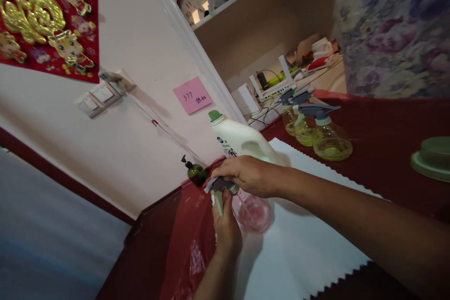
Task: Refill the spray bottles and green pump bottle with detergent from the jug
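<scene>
A clear round spray bottle (pixel 255 214) with a pinkish look stands tilted in the view on the white cloth (pixel 298 243). Its grey spray head (pixel 222 183) has a pale green trigger. From above, my right hand (pixel 246 174) wraps its fingers over the spray head. My left hand (pixel 227 225) is closed around the neck and trigger from below; part of its grip is hidden. Just behind my right hand stands a large white jug (pixel 242 138) with a green cap, its lower part covered by the hand.
Several spray bottles (pixel 332 143) with yellowish liquid stand on the dark red table at the right. Beyond them lies a green lid-like object (pixel 431 158). A dark green pump bottle (pixel 197 174) is by the wall. Red plastic sheeting (pixel 190 225) lies left of the cloth.
</scene>
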